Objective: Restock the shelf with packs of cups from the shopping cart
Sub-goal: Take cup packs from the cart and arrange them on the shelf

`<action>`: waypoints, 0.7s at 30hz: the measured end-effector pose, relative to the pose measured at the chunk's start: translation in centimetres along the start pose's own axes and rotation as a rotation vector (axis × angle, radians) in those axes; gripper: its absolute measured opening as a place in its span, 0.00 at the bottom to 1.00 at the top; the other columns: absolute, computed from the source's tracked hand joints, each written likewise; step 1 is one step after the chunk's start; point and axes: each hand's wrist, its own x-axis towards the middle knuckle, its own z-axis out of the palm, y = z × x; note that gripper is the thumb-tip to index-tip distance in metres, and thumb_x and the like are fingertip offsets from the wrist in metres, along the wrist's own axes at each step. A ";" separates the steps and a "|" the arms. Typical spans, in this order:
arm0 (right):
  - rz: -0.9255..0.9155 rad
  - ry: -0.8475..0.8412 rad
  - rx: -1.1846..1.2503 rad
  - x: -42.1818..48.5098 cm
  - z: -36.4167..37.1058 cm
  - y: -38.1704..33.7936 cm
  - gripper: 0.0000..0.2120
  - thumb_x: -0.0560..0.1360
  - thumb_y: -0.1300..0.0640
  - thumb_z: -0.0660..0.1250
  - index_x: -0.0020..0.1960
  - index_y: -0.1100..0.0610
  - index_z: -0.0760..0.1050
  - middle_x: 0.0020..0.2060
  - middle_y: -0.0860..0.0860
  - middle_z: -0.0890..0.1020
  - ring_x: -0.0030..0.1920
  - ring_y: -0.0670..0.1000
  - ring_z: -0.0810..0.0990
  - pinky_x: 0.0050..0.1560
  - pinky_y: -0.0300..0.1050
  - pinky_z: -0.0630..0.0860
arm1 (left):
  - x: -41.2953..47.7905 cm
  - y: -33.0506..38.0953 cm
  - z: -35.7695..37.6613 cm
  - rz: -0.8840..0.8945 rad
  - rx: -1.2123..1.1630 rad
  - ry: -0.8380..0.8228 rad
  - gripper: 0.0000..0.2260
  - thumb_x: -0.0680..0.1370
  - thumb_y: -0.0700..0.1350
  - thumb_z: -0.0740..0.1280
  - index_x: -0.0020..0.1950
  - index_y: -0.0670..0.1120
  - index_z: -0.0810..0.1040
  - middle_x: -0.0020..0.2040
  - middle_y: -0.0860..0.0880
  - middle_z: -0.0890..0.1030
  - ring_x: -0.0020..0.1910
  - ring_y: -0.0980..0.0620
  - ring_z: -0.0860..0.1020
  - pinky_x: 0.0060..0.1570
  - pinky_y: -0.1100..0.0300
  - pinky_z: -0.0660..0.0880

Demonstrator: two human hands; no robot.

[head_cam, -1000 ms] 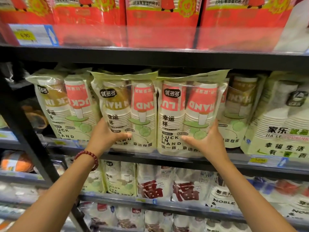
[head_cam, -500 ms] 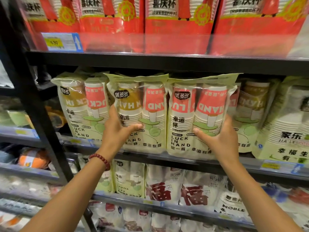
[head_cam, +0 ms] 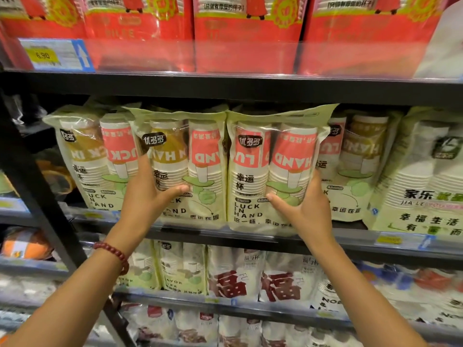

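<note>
Two pale green packs of paper cups stand side by side at the front of the middle shelf (head_cam: pixel 250 236). My left hand (head_cam: pixel 147 196) grips the left pack (head_cam: pixel 190 156) along its left edge, thumb across the front and fingers behind it. My right hand (head_cam: pixel 304 204) grips the right pack (head_cam: pixel 270 156) along its right edge, thumb on the front. More packs of the same kind stand behind them to the left (head_cam: pixel 85 156) and to the right (head_cam: pixel 355 159). The shopping cart is out of view.
Red packs of cups (head_cam: pixel 240 33) fill the shelf above, behind a clear rail with a price tag (head_cam: pixel 53 55). A white and green pack (head_cam: pixel 426 176) stands at the right. Lower shelves hold more cup packs (head_cam: pixel 233 274). A black upright (head_cam: pixel 42 206) runs down the left.
Both hands have stayed on the two front packs, sliding slightly higher along their outer edges. The camera has shifted, so the shelf looks a little different in frame.
</note>
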 end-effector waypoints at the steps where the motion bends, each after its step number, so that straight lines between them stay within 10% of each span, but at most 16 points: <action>1: 0.002 -0.017 0.002 0.0 -0.2 0.0 0.38 0.64 0.44 0.77 0.66 0.53 0.62 0.54 0.44 0.77 0.50 0.44 0.77 0.46 0.30 0.70 | -0.1 0.0 0.0 -0.001 0.024 -0.006 0.40 0.65 0.51 0.77 0.71 0.46 0.60 0.64 0.47 0.76 0.59 0.48 0.76 0.56 0.57 0.72; 10: 0.020 -0.050 -0.008 0.1 -2.3 -0.6 0.46 0.63 0.38 0.75 0.73 0.52 0.59 0.66 0.49 0.72 0.66 0.50 0.71 0.64 0.50 0.71 | -3.6 2.6 0.7 0.059 0.221 0.287 0.43 0.70 0.53 0.74 0.76 0.43 0.54 0.74 0.42 0.61 0.73 0.46 0.59 0.72 0.54 0.58; 14: 0.012 -0.075 0.016 0.9 -3.0 -1.5 0.43 0.64 0.44 0.77 0.72 0.54 0.60 0.64 0.46 0.72 0.62 0.46 0.71 0.60 0.43 0.69 | -4.3 6.5 2.1 0.370 0.134 0.251 0.22 0.73 0.47 0.69 0.65 0.41 0.72 0.58 0.44 0.77 0.57 0.49 0.74 0.60 0.52 0.74; 21: 0.005 -0.102 0.017 1.5 -3.3 -1.6 0.36 0.64 0.51 0.79 0.66 0.54 0.66 0.49 0.37 0.73 0.45 0.33 0.73 0.41 0.19 0.66 | -1.8 10.2 5.0 0.227 0.209 0.023 0.22 0.72 0.55 0.72 0.60 0.45 0.71 0.49 0.49 0.81 0.44 0.50 0.80 0.43 0.51 0.79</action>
